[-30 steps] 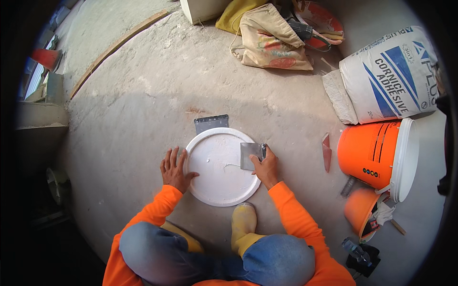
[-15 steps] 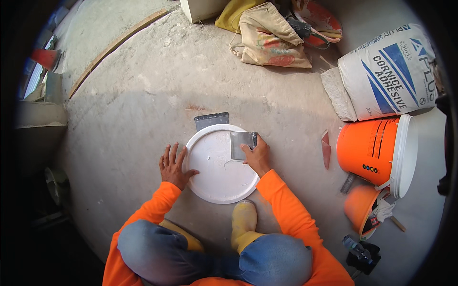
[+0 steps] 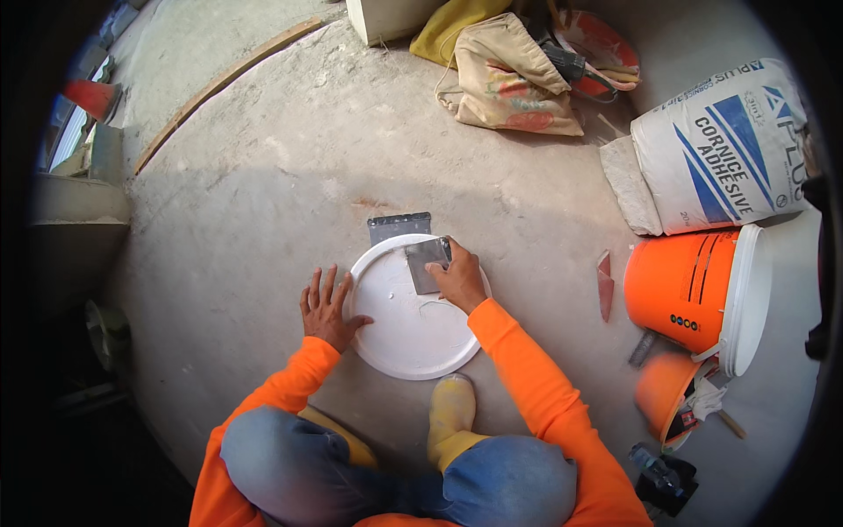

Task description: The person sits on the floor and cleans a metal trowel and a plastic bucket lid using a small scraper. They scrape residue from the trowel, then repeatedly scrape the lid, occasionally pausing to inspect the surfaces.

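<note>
A round white bucket lid (image 3: 395, 338) lies on the floor in front of my boots, with a thin pale smear and a small white lump on it. My right hand (image 3: 460, 277) grips a flat metal scraper blade (image 3: 423, 263) by its dark edge, thumb on the face, over the lid's upper right part. At the lid's left rim rests my left hand (image 3: 332, 314), fingers spread, thumb against the edge. A second grey scraper blade (image 3: 399, 227) with a dark edge lies partly beneath the far rim of the lid.
To the right an orange bucket (image 3: 680, 285) lies on its side, below a white and blue powder bag (image 3: 711, 149). Nearer are an orange hard hat (image 3: 663, 391) and a plastic bottle (image 3: 654, 465). A cloth bag (image 3: 509, 79) sits far off; a wooden strip (image 3: 224, 83) crosses the far left.
My right hand has moved the scraper blade left and slightly up across the lid, tilting it. My left hand keeps its place at the rim. The whole view has shifted slightly.
</note>
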The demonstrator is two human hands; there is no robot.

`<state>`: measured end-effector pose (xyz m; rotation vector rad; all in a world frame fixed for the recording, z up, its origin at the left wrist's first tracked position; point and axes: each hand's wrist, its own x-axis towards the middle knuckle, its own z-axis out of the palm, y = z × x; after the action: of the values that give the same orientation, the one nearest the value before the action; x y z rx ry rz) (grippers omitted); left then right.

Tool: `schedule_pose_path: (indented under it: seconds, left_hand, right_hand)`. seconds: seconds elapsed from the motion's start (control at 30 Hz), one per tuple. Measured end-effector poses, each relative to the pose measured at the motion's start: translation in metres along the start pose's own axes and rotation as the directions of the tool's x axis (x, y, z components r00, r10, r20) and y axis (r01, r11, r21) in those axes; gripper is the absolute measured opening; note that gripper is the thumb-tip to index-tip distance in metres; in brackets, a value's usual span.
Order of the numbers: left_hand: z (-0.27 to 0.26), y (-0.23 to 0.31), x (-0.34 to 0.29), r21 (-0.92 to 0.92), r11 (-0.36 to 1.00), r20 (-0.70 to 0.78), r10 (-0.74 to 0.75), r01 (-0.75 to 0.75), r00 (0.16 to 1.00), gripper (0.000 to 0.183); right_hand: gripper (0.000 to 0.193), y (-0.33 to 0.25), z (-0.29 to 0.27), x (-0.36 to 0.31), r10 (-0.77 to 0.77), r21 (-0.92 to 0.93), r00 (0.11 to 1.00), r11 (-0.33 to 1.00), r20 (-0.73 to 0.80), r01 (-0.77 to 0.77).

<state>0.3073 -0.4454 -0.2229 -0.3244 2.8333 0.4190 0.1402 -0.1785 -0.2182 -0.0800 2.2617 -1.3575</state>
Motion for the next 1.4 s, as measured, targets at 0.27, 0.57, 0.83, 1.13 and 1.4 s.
schedule_pose_path:
  seconds: [0.27,0.57,0.83,1.13,1.4]
  left_hand:
    - [-0.001,-0.003,0.001,0.01,1.0,0.051,-0.028,0.027,0.998,0.11]
    - [-0.004,-0.001,0.0,0.016,1.0,0.019,-0.004,0.003,1.0,0.107]
    - [-0.003,-0.001,-0.001,-0.016,1.0,0.039,-0.024,0.025,0.999,0.107]
    - [-0.001,-0.005,0.001,-0.018,1.0,0.036,-0.021,0.021,0.999,0.107]
    - [0.0,-0.006,-0.002,-0.021,1.0,0.032,-0.016,0.017,0.999,0.106]
  right_hand:
    - [0.036,-0.008,0.015,0.013,-0.008,-0.164,0.999,0.986,0.052,0.017]
    - [0.051,-0.008,0.029,0.009,-0.117,-0.062,0.967,0.989,0.227,0.135]
    - [0.045,-0.019,0.033,0.014,0.108,-0.041,0.981,0.994,0.161,-0.103]
    - [0.045,-0.023,0.012,0.02,-0.123,-0.274,0.987,0.95,0.106,0.148]
    - [0.036,-0.06,0.038,0.007,-0.26,-0.55,0.955,0.781,0.143,0.295]
